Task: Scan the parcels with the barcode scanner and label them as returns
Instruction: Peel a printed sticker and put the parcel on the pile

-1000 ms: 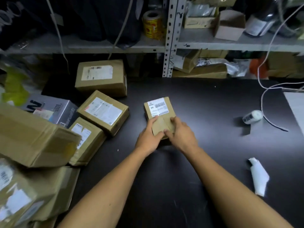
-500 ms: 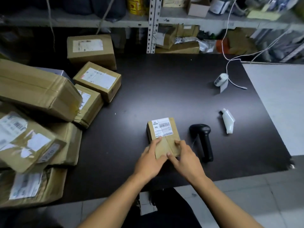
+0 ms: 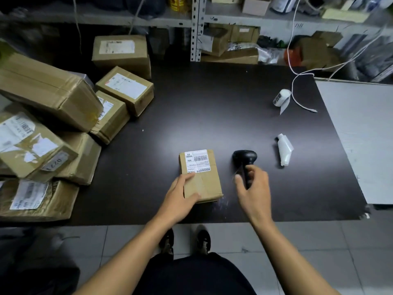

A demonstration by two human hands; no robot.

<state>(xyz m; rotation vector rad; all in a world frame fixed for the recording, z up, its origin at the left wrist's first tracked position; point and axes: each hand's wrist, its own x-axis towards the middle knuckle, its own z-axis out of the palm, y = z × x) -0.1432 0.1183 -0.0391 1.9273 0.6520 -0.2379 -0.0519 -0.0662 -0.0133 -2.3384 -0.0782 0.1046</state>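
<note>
Left third of frame: heap of brown cardboard parcels [image 3: 49, 133] w/ white shipping labels, stacked at angles on the dark surface [image 3: 191, 116]; biggest one tilted across the top, lower ones crumpled, labels partly torn. Just right of heap, upper left, 3 smaller boxes [image 3: 125, 90] lie flat w/ labels up, one behind the other toward the shelf [image 3: 148, 18] at top of frame. Center, near the bottom edge of the surface: small brown parcel [image 3: 200, 175] lying flat, white barcode label on its far half, tape across the near half. Left hand [image 3: 180, 199] rests on the parcel's near-left corner, fingers mostly straight & spread over the top, thumb along the left side, pressing rather than wrapping. Just right of parcel, apart from it: black barcode scanner [image 3: 244, 160] lying on the surface, head pointing away. Right hand [image 3: 253, 188] is at the scanner's handle, fingers curling round it; blur there, so can't tell if the grip is fully closed. Further right: white squeeze tube [image 3: 285, 150] lying flat, near the scanner but not touching. Upper right: label roll [image 3: 280, 96] w/ a printed code, loose end hanging, white cable [image 3: 297, 81] looping beside it. Far right: pale grey board [image 3: 361, 135] abutting the dark surface. Bottom of frame: grey tiled floor [image 3: 319, 241], black shoes.
</note>
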